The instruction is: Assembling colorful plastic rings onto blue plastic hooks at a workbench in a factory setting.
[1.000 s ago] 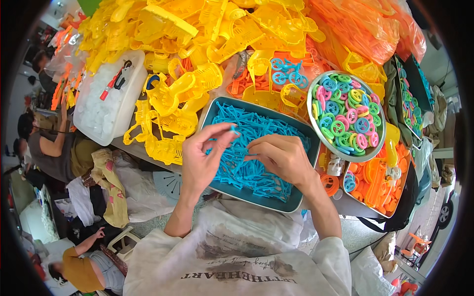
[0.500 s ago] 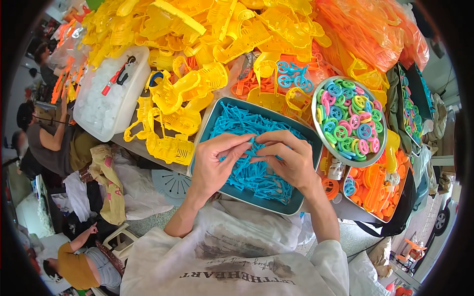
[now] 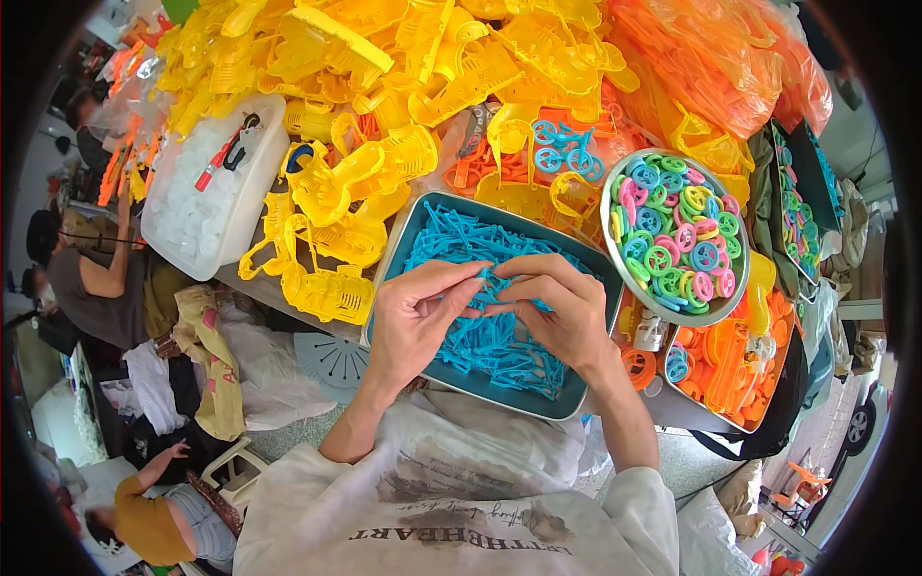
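Both my hands are working at the fingertips above the middle of the tray. My left hand (image 3: 415, 322) is pinching what looks like a small blue piece (image 3: 487, 276) between thumb and forefinger. My right hand (image 3: 560, 312) is meeting it from the other side with curled fingers; whether those tips are gripping it or merely touching, I cannot tell, as the fingers are hiding most of it.

For a clean result, I am judging that the left pinch should be firm and steady while the right does the fine adjusting, with light, straight pressure, since such thin plastic could bend or slip.

Just below, loose blue parts (image 3: 480, 348) are filling the teal tray (image 3: 577, 388), so a dropped piece would be hard to pick out again. Farther out, a metal bowl (image 3: 609, 216) of coloured wheels (image 3: 685, 230) is standing at the right, and yellow shells (image 3: 331, 197) are lying to the left.
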Available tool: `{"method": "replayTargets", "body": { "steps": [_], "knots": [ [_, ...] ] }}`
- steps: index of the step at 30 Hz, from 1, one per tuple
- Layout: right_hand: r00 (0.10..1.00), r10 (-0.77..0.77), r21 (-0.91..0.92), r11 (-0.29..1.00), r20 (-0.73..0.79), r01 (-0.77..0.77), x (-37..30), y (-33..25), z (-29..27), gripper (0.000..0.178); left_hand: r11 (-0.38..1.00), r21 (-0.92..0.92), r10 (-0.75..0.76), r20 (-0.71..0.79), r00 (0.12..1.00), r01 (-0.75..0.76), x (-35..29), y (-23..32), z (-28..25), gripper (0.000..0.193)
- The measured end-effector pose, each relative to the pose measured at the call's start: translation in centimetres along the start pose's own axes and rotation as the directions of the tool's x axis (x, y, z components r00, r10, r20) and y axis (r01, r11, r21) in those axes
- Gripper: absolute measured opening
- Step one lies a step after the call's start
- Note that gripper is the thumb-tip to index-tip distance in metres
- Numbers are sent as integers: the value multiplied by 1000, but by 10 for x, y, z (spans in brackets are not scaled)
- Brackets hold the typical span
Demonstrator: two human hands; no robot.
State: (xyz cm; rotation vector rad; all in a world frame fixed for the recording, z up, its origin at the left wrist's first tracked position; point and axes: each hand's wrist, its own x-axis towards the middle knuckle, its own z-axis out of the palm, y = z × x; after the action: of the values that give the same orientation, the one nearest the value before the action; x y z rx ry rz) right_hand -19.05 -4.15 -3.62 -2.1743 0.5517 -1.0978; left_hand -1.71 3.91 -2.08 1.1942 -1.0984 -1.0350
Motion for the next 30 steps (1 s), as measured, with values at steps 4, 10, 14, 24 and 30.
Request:
{"method": "replayTargets", "body": {
  "steps": [4, 10, 14, 24, 30],
  "knots": [
    [998, -54, 15, 998, 16, 54, 0, 4, 0, 23, 1000, -1, 3, -4, 1000, -3, -1, -4, 0, 24],
    [998, -69, 25, 997, 11, 69, 1, 2, 0, 22, 1000, -23, 3, -22, 1000, -3, -2, -6, 2, 24],
    [997, -63, 11, 998, 40, 63, 1, 1, -1, 21, 999, -42, 4, -34, 999, -6, -4, -6, 2, 24],
    [997, -76, -48, 996, 30, 77, -2, 3, 1, 24, 997, 49, 53, -36, 998, -51, -3, -9, 2, 22],
    [995, -99, -31, 995, -15, 99, -1, 0, 4, 26, 976, 178, 144, -81, 986, -128, -1, -7, 9, 12]
  ]
}}
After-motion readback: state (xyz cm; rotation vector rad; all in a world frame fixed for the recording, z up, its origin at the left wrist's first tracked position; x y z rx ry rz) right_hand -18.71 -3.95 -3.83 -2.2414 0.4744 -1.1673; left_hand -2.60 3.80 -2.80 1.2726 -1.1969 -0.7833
